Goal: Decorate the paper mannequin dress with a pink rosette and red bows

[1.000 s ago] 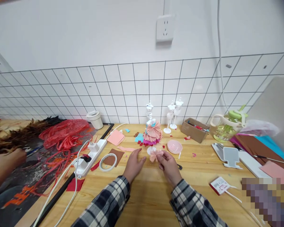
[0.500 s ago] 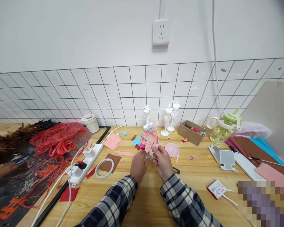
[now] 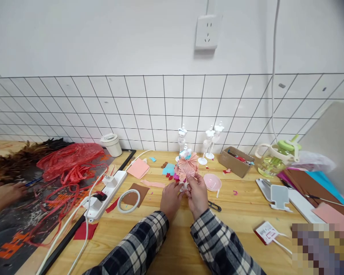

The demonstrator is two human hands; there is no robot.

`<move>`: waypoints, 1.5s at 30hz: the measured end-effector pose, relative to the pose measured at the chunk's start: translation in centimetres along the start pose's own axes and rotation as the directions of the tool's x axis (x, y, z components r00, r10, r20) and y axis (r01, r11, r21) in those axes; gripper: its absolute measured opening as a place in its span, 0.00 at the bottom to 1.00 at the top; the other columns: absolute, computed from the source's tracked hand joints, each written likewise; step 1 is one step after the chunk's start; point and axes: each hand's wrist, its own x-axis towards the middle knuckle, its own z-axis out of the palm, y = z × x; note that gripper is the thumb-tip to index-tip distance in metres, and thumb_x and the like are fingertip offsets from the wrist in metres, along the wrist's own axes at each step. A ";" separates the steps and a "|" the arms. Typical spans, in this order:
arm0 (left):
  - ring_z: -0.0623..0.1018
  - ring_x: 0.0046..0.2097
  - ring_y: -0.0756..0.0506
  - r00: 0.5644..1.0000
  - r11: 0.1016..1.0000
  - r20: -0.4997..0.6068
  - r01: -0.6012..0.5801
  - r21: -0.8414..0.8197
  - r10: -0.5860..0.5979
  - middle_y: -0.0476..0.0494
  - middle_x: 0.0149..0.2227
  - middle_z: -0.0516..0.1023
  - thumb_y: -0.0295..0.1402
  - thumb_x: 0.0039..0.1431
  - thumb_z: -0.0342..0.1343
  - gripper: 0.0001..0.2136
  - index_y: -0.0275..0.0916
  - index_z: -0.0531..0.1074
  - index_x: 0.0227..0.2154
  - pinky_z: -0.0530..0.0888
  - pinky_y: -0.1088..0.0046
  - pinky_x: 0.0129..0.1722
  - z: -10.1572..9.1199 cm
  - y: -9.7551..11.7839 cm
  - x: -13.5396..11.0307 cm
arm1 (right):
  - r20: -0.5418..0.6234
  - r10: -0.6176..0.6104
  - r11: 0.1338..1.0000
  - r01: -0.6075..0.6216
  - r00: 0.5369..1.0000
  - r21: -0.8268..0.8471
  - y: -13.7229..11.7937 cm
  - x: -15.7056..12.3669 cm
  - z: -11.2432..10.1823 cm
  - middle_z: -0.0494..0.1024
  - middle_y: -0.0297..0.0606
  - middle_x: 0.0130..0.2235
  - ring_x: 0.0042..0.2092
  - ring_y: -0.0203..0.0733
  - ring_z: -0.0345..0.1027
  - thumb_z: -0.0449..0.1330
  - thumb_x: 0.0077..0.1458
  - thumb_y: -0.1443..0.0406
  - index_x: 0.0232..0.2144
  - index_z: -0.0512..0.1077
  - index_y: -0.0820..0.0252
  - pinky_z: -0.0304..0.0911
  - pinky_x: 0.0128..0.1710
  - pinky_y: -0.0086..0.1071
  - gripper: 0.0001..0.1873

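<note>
A small white mannequin (image 3: 185,153), dressed in fan-pleated pink paper (image 3: 188,165), is between my two hands. The fingers of my right hand (image 3: 198,194) pinch the lower pleats from the right. My left hand (image 3: 171,199) closes on the lower end of the same dressed mannequin; its fingertips are partly hidden. Blue and magenta bits show around the figure. Beside my right hand are a shallow pink bowl (image 3: 212,182) and a dark-handled tool (image 3: 215,206). Left of my left hand lie a pink paper strip (image 3: 153,184) and a tape roll (image 3: 119,202).
Three more white mannequins (image 3: 182,133) stand by the tiled wall. A cardboard box (image 3: 236,164), a green-lidded jug (image 3: 271,160) and a phone stand (image 3: 279,195) sit at right. The power strip (image 3: 110,193) runs along the left; beyond it another person's hand (image 3: 8,194) works near red plastic.
The view has shifted slightly, so most things appear farther right. My hands keep their hold on the figure, and the right fingers sit closer over the pleats. The other person's hand reaches farther in.
</note>
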 end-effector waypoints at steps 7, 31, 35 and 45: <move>0.72 0.55 0.40 1.000 1.000 0.008 -0.010 0.017 0.010 0.42 0.50 0.75 0.35 0.62 0.54 0.15 0.44 0.72 0.51 0.66 0.60 0.54 -0.2 0.1 0.1 | -0.087 -0.127 0.992 0.128 0.988 0.003 1.2 0.4 0.6 0.61 0.16 0.21 0.17 0.24 0.52 0.71 0.37 0.58 0.33 0.54 0.53 0.46 0.14 0.18 0.29; 0.73 0.52 0.41 0.999 0.998 -0.036 0.017 -0.060 -0.019 0.40 0.46 0.77 0.34 0.60 0.56 0.10 0.39 0.73 0.43 0.68 0.61 0.53 -0.5 0.1 -0.1 | 0.490 -0.336 0.179 0.566 0.804 -0.805 3.5 -0.6 -8.4 0.78 0.41 0.37 0.40 0.45 0.67 0.54 0.53 0.68 0.35 0.74 0.59 0.62 0.44 0.38 0.10; 0.73 0.54 0.41 0.999 0.997 -0.043 -0.003 -0.083 -0.001 0.38 0.50 0.76 0.32 0.61 0.53 0.11 0.38 0.72 0.45 0.67 0.60 0.56 -0.4 -0.2 -0.1 | 0.602 -0.209 -0.100 0.596 0.770 -0.797 2.9 -0.2 -8.4 0.78 0.41 0.44 0.48 0.46 0.65 0.53 0.55 0.72 0.41 0.76 0.57 0.58 0.50 0.37 0.16; 0.74 0.55 0.39 0.986 0.971 -0.095 0.117 -0.209 -0.139 0.34 0.52 0.76 0.36 0.63 0.49 0.17 0.36 0.70 0.52 0.68 0.58 0.55 -0.5 -0.9 0.0 | 0.654 -0.047 -0.304 0.613 0.755 -0.729 3.7 0.4 -8.7 0.78 0.42 0.39 0.43 0.47 0.67 0.55 0.57 0.68 0.41 0.77 0.55 0.55 0.41 0.38 0.13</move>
